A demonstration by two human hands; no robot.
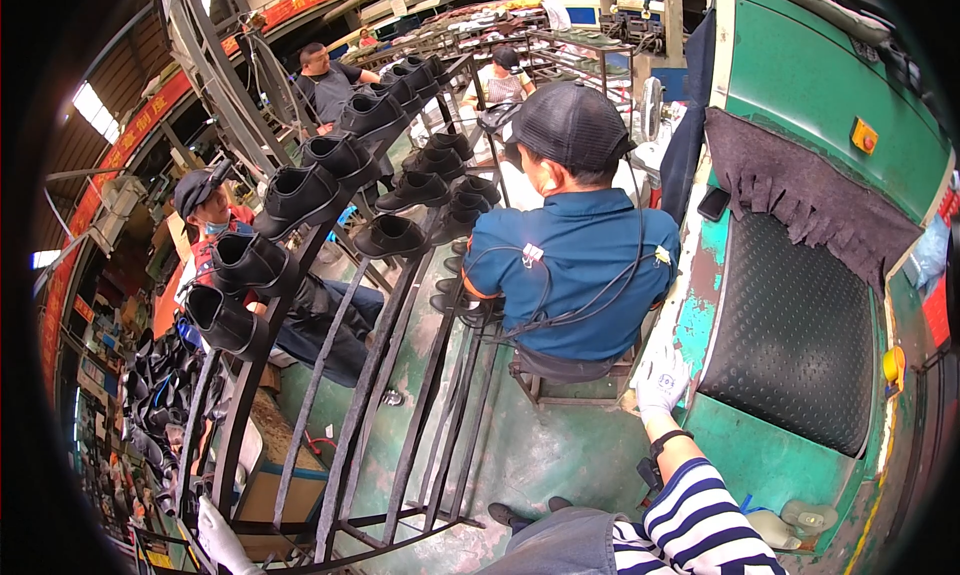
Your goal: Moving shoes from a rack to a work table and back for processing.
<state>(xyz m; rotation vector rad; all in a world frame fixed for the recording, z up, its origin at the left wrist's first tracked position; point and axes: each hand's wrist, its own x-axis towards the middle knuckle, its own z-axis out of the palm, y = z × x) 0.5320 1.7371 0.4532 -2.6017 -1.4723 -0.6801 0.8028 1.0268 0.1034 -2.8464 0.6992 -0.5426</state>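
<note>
While the shoe rack (238, 411) stood front-left with black shoes (304, 201) along its upper rails, handling it well seemed to call for slow, level guidance by the frame, bars kept off the seated co-worker (570, 265) (shoes looked loose; a tilt could have spilled them). Left hand (218, 537), gloved, was at the rack's lower near end; grip or mere contact could not be told. Right hand (660, 377), gloved, rested at the edge of the green machine (815, 70), fingers extended, apparently holding nothing.
</note>
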